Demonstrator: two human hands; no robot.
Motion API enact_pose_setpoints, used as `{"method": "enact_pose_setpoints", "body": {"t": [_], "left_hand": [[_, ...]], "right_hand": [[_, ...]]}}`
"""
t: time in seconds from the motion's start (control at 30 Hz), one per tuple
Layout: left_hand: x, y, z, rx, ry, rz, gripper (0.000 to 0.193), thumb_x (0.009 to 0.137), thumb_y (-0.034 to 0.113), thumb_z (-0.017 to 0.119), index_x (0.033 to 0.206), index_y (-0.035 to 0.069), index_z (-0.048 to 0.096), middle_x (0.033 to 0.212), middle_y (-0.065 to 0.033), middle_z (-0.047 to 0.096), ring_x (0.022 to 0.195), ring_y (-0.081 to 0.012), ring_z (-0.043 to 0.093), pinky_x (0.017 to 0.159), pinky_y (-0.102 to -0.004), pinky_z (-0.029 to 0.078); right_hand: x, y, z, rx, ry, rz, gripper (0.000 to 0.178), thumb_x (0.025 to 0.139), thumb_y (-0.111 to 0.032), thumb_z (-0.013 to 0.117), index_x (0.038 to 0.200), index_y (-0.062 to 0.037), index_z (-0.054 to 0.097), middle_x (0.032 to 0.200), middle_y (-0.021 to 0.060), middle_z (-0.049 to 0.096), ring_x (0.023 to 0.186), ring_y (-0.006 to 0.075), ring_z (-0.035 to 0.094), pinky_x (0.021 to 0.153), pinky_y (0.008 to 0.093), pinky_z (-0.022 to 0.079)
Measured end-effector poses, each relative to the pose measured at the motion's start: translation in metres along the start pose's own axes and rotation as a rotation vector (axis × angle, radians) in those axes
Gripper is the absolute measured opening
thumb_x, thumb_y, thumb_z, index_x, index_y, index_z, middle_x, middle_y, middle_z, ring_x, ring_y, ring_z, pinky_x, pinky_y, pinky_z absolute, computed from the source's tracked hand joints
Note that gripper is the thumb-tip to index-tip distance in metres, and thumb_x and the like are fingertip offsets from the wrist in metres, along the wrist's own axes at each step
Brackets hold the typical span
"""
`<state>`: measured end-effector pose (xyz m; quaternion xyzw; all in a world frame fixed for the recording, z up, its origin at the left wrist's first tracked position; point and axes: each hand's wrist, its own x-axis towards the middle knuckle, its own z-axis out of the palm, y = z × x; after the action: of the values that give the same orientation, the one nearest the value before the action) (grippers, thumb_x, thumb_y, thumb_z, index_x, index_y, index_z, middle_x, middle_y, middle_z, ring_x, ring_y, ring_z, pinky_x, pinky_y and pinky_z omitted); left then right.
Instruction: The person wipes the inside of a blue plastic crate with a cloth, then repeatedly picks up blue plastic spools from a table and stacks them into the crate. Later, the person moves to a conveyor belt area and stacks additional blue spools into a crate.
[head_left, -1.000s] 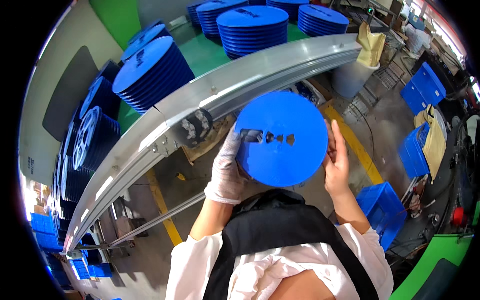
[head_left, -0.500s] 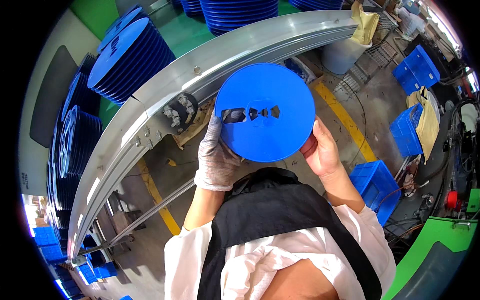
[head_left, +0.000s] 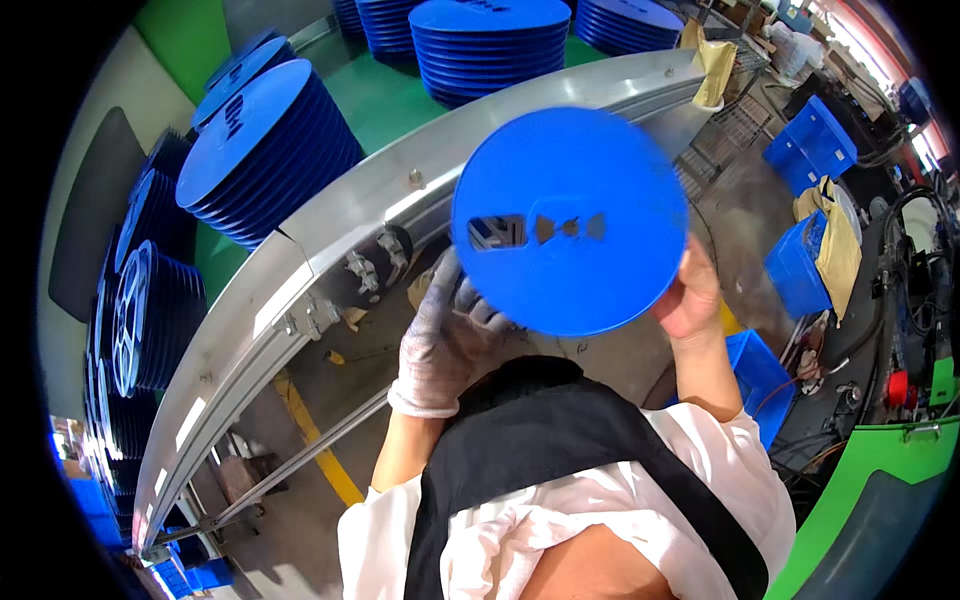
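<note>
A round blue plastic reel, with a window and small cut-outs across its middle, is held up in front of my chest, its flat face toward me. My bare right hand grips its lower right edge, the fingers partly hidden behind it. At the lower left edge is my left hand in a pale, grey-stained glove. Its thumb and fingers are spread apart beside the rim, and whether the fingertips touch the reel cannot be told.
Beyond a curved metal rail, stacks of similar blue reels stand on a green surface. Another stack leans at left. Blue crates and a cable-covered machine are at right. Yellow lines mark the floor.
The reel has moved right and looks larger, carried by my right hand. My left hand has loosened from its left edge, with the fingers spreading. The view has shifted slightly.
</note>
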<state>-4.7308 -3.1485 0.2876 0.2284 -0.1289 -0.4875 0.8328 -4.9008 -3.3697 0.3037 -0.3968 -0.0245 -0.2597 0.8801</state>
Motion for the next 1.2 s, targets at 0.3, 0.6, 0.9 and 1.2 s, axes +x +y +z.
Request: {"method": "enact_pose_setpoints", "body": {"t": [0.3, 0.6, 0.9, 1.2], "left_hand": [[-0.033, 0.021, -0.053, 0.2, -0.14, -0.022, 0.076, 0.093, 0.045, 0.058, 0.149, 0.004, 0.027, 0.146, -0.0226, 0.037, 0.136, -0.0399, 0.035, 0.113, -0.0515, 0.025], [-0.055, 0.049, -0.068, 0.367, -0.113, -0.078, 0.083, 0.088, 0.046, 0.063, 0.149, 0.004, 0.026, 0.143, -0.0222, 0.041, 0.134, -0.0367, 0.04, 0.113, -0.0488, 0.027], [-0.046, 0.057, -0.077, 0.329, -0.144, -0.158, 0.079, 0.089, 0.041, 0.063, 0.149, 0.005, 0.027, 0.142, -0.0217, 0.042, 0.135, -0.0362, 0.039, 0.113, -0.0492, 0.026], [-0.045, 0.056, -0.083, 0.366, -0.153, -0.204, 0.082, 0.088, 0.043, 0.063, 0.15, 0.004, 0.024, 0.145, -0.0228, 0.039, 0.136, -0.0369, 0.037, 0.114, -0.0482, 0.025]], "right_hand": [[0.127, -0.092, 0.08, -1.456, -0.249, -1.006, 0.028, 0.085, -0.004, 0.064, 0.111, -0.0025, 0.056, 0.136, 0.0203, 0.052, 0.13, 0.0313, 0.046, 0.105, 0.0458, 0.038], [0.155, -0.049, 0.123, -2.323, -0.626, -1.334, 0.006, 0.077, -0.011, 0.067, 0.076, -0.01, 0.061, 0.117, 0.0015, 0.065, 0.121, 0.0186, 0.054, 0.086, 0.0312, 0.048], [0.161, -0.055, 0.122, -2.346, -0.614, -1.223, 0.006, 0.077, -0.011, 0.066, 0.082, -0.0089, 0.062, 0.12, 0.0024, 0.063, 0.122, 0.0202, 0.053, 0.089, 0.033, 0.049], [0.156, -0.063, 0.119, -2.272, -0.565, -1.179, 0.011, 0.079, -0.007, 0.067, 0.088, -0.0064, 0.06, 0.126, 0.0051, 0.061, 0.123, 0.0265, 0.053, 0.09, 0.0361, 0.051]]}}
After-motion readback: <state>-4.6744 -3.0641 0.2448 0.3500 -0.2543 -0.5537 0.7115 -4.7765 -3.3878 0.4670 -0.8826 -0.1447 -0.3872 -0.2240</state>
